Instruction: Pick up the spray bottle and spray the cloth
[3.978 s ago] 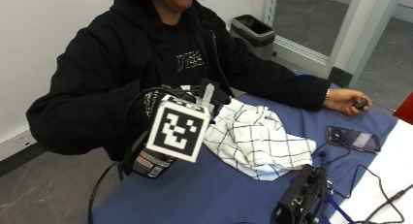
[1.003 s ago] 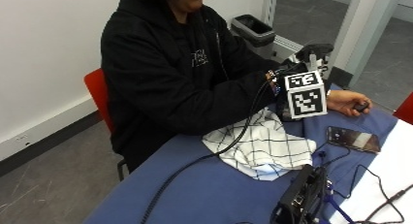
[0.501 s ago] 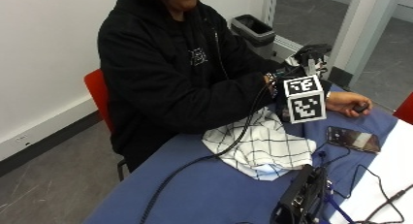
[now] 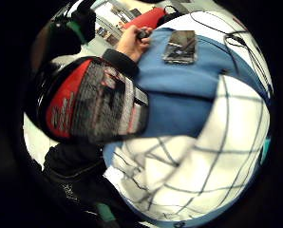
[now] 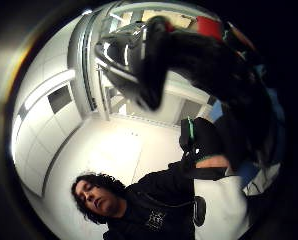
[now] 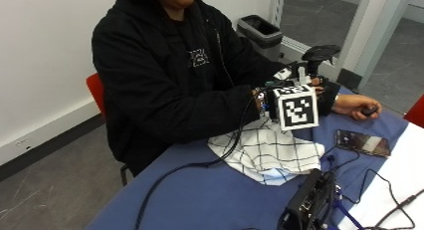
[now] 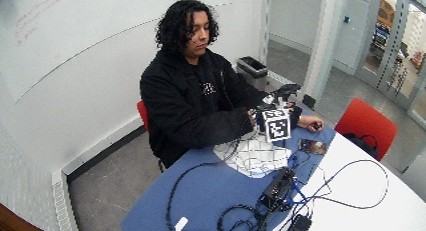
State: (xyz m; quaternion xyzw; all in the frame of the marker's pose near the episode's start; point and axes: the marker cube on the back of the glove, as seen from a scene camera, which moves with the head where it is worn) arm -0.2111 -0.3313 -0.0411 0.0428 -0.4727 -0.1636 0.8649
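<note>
Right hand, centre-right of frame, was wrapped round the spray bottle above the cloth; I think nozzle should tilt down before squeezing.

Cloth soft woven; spray bottle glossy plastic.

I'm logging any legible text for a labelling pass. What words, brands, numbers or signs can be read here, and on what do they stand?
None can be read outright.
Spray bottle label, red and black: lines of print, too blurred to read.
Chest of the person's black hoodie: a small white logo, too small to read.
Whiteboard behind the person: faint red writing, illegible.
Phone on the blue table: no readable text.
</note>
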